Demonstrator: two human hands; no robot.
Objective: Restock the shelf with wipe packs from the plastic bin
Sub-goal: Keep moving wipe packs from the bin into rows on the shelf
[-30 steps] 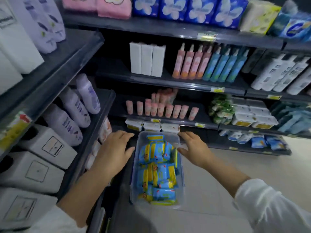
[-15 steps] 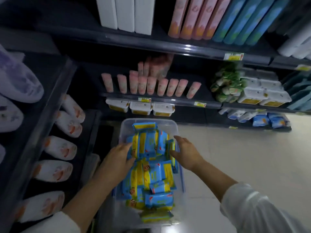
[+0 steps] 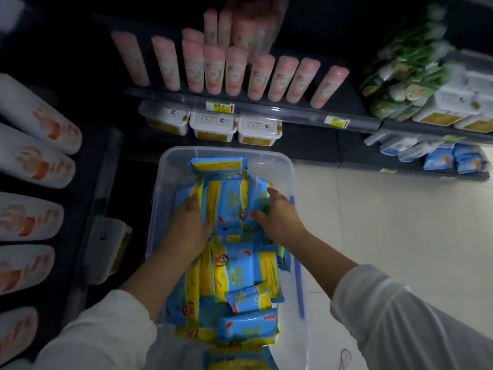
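Clear plastic bin (image 3: 170, 169) in front of the shelf (image 3: 266, 112), filled with loose blue-and-yellow wipe packs (image 3: 229, 201). The left hand (image 3: 190, 225) and right hand (image 3: 280, 220) press on opposite sides of an upright bunch. The fingertips are buried, so whether they grasp cannot be told. The packs look light, soft and slick-wrapped, probably best squeezed by their flat faces between the 2 hands.

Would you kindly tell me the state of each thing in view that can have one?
plastic bin, uncovered, well filled.
wipe packs, heaped loosely in the bin.
left hand, gripping a bunch of packs.
right hand, gripping the same bunch from the other side.
white tubs, lids shut.
pink tubes, upright in rows.
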